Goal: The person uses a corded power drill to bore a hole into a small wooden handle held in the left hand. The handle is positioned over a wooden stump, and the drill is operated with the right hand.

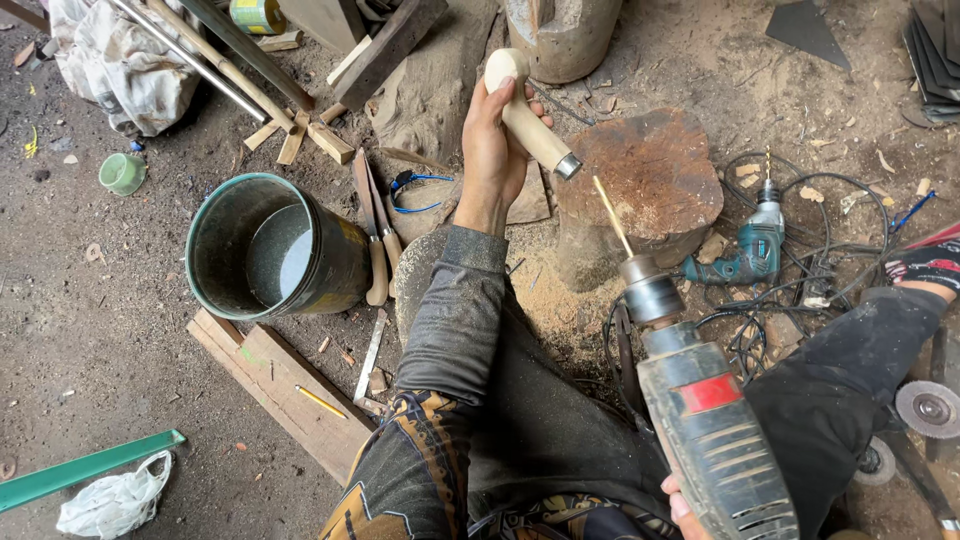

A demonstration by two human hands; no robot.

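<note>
My left hand (pixel 492 150) grips a pale wooden handle (pixel 527 118) with a metal ferrule at its lower end, held up above the ground. My right hand (pixel 682 508) shows only partly at the bottom edge and holds a grey and red power drill (pixel 700 410). The drill's long thin bit (pixel 611 215) points up toward the ferrule end of the handle, a short gap apart. A round wooden stump (pixel 650 175) stands just beyond the bit.
A green metal bucket (pixel 262 250) with water stands left, on a plank (pixel 280 385) with a pencil. Two sheathed knives (pixel 372 230) lie beside it. A second teal drill (pixel 750 245) and tangled cables lie right. An angle grinder disc (pixel 928 408) sits far right.
</note>
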